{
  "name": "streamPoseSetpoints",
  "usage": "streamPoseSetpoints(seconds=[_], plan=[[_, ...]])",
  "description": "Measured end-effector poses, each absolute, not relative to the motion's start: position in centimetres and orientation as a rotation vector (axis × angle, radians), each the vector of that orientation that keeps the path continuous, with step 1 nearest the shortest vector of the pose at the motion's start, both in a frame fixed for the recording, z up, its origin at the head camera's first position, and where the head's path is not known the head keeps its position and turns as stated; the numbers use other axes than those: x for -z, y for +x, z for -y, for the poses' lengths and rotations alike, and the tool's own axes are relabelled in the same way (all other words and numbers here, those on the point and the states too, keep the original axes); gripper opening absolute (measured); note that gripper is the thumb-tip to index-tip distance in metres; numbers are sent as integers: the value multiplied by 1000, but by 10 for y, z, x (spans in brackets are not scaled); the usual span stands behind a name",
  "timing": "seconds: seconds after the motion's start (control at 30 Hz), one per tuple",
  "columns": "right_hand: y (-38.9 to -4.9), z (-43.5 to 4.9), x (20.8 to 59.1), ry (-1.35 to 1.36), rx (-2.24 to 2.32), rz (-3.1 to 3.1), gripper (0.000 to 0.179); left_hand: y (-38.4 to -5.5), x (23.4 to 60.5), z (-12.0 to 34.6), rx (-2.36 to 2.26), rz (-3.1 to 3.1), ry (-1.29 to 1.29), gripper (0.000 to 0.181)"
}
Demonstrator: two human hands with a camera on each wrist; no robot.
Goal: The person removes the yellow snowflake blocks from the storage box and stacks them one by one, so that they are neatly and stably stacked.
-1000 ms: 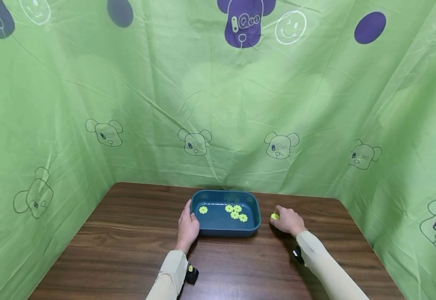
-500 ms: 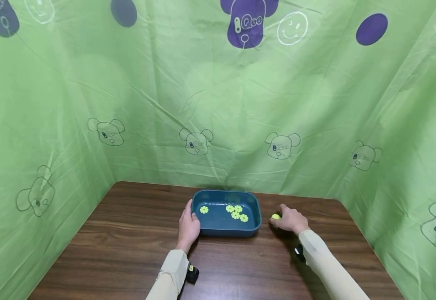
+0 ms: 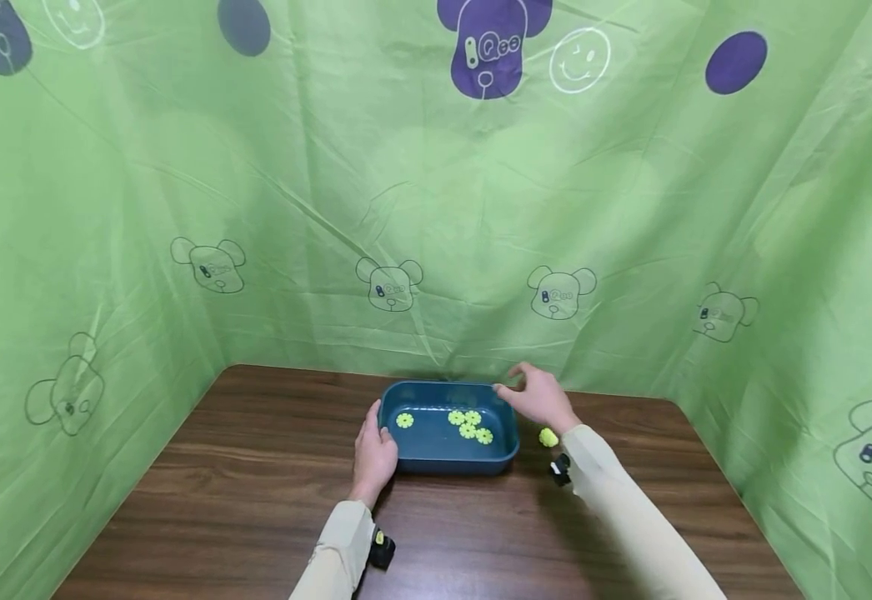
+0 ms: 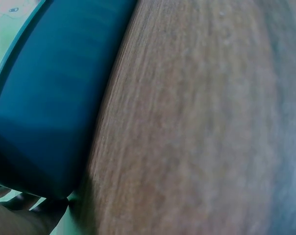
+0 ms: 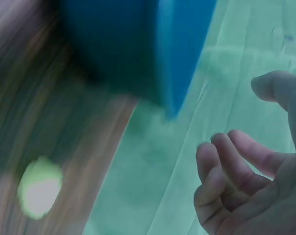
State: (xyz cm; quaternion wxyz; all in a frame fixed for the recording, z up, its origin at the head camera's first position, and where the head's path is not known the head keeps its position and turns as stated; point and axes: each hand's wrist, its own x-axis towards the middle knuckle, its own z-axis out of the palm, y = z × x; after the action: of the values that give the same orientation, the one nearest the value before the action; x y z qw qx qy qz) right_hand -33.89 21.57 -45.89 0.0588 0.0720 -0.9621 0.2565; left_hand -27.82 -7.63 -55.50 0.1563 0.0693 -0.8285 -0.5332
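Note:
A dark blue rectangular tray (image 3: 436, 467) stands on the table with several yellow-green flower-shaped pieces (image 3: 468, 430) lying flat on its floor. My left hand (image 3: 376, 457) rests against the tray's left end, fingers laid along the outer wall; the left wrist view shows its fingers (image 4: 15, 210) only partly, at the tray's end. Over the tray's right rim is my right hand (image 3: 544, 402), thumb and fingers spread apart. In the right wrist view nothing shows between the fingers (image 5: 236, 166). A small yellow-green lump (image 3: 548, 437), perhaps stacked flower pieces, sits on the table right of the tray.
The brown wood-grain table (image 3: 256, 483) backs onto a green printed curtain (image 3: 436, 208) that also hangs at both sides. Each wrist carries a small black camera (image 3: 381, 550). The right wrist view is blurred around the tray and yellow lump.
My right hand has left the yellow-green lump and moved up and left to the tray's right rim, opening its fingers. The lump stays on the table. My left hand keeps its place.

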Motion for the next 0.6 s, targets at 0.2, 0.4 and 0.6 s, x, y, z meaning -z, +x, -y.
streamPoseSetpoints(seconds=[0.2,0.4,0.6], plan=[[-345,-155,462,393,-905,2975,47,-277,553,77,1527,2377,206,54],[-350,-104,480,493,-986,3083,41,-279,553,77,1514,2384,197,55],[-351,-65,491,512,-921,3252,48,-279,552,79,1538,2389,181,55]])
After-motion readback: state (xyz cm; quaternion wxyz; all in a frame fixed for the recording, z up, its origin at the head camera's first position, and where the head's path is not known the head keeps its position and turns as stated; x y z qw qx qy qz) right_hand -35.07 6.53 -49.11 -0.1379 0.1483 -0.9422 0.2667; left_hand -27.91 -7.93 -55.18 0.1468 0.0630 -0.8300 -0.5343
